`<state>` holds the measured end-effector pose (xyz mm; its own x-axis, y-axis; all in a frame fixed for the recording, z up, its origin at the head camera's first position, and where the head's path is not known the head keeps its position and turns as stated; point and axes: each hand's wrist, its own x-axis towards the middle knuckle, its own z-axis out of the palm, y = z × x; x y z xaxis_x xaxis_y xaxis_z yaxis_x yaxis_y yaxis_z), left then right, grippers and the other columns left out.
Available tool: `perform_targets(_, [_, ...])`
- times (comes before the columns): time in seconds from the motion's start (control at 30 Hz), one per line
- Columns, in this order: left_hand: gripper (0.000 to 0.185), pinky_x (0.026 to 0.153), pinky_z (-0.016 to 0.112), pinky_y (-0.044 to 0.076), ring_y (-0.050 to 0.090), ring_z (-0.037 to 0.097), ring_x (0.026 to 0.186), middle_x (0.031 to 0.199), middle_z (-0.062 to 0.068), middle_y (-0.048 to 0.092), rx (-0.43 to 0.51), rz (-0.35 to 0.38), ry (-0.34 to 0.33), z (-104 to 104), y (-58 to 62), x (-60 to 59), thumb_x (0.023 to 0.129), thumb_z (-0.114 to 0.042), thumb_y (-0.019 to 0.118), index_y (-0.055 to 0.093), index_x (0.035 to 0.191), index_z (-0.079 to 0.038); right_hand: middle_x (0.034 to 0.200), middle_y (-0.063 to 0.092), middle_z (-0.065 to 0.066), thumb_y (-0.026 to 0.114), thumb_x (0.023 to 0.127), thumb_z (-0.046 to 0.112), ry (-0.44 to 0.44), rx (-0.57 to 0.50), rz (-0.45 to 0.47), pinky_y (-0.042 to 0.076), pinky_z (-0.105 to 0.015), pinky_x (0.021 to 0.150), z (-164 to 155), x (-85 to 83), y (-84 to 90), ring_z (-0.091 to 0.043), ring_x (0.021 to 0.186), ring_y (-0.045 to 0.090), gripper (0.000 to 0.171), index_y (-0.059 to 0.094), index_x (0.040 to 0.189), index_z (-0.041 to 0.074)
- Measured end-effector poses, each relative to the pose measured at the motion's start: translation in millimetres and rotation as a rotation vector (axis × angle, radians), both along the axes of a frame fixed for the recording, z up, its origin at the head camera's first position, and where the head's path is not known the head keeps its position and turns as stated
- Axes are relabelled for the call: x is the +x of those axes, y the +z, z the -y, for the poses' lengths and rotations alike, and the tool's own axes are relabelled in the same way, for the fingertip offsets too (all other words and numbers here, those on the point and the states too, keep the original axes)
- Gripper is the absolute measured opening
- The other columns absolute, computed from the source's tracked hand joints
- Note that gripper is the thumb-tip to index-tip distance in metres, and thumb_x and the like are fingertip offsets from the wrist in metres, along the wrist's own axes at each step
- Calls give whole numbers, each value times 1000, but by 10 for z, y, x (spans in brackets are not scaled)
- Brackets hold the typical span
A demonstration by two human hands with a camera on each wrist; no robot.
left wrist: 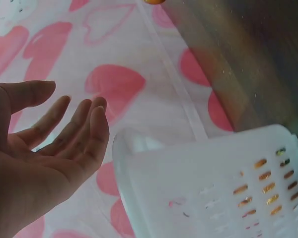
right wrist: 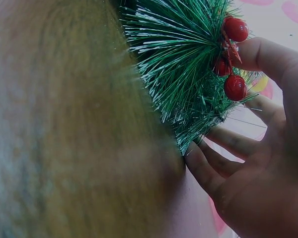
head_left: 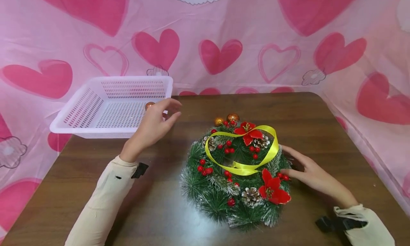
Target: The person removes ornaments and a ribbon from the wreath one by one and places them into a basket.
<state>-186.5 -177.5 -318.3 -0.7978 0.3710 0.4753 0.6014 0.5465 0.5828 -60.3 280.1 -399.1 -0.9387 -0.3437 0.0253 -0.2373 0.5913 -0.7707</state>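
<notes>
My left hand (head_left: 155, 121) hangs over the right rim of a white plastic basket (head_left: 96, 130), fingers loosely bent and nothing between them. In the left wrist view its palm (left wrist: 44, 173) is bare beside the basket's wall (left wrist: 154, 193). Close behind the hand, a shiny copper ball (head_left: 149, 105) shows inside the basket. A green Christmas wreath (head_left: 214, 203) lies on the table with red flowers, berries and pinecones; a loop of yellow ribbon (head_left: 272, 150) rises over it. My right hand (head_left: 315, 175) holds the wreath's right edge, thumb by the red berries (right wrist: 235, 87), some fingertips hidden among needles.
Two shiny gold-orange balls, one larger ball (head_left: 232, 117) and one smaller ball (head_left: 219, 121), sit just behind the wreath. The brown wooden table (head_left: 320, 125) ends at a pink heart-patterned cloth (head_left: 250, 18). Orange glints show through the basket's slots (left wrist: 268, 187).
</notes>
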Motion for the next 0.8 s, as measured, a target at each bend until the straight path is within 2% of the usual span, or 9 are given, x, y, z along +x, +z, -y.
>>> perform_targets(0.17, [23,75,39,52,64,21,91,105,8,70,-18,62,-34,-70,-61,-16,94,-9,68,65,116,-4,145,47,14,68,95,15,-3,-2,6,38,-12,95,-7,2,-23,10,124,44,67,37,154,25])
perform_targets(0.37, [24,80,38,56,67,20,93,108,9,69,-10,107,-79,-175,-124,-81,94,-9,68,64,117,-2,145,46,15,68,95,16,-7,9,0,38,-12,95,0,9,-7,11,125,42,67,37,154,26])
perform_targets(0.6, [24,84,40,56,67,22,96,112,12,68,18,114,-154,-390,-123,-185,94,-7,67,63,117,-1,141,47,23,69,94,14,-4,-11,-22,38,-10,95,2,5,-2,10,124,44,67,39,153,24])
perform_targets(0.8, [24,86,38,56,67,21,98,111,10,68,20,156,-187,-549,-113,-266,94,-8,67,63,117,-2,143,48,20,69,94,14,1,-14,-24,37,-10,96,4,2,-22,8,125,45,67,39,153,24])
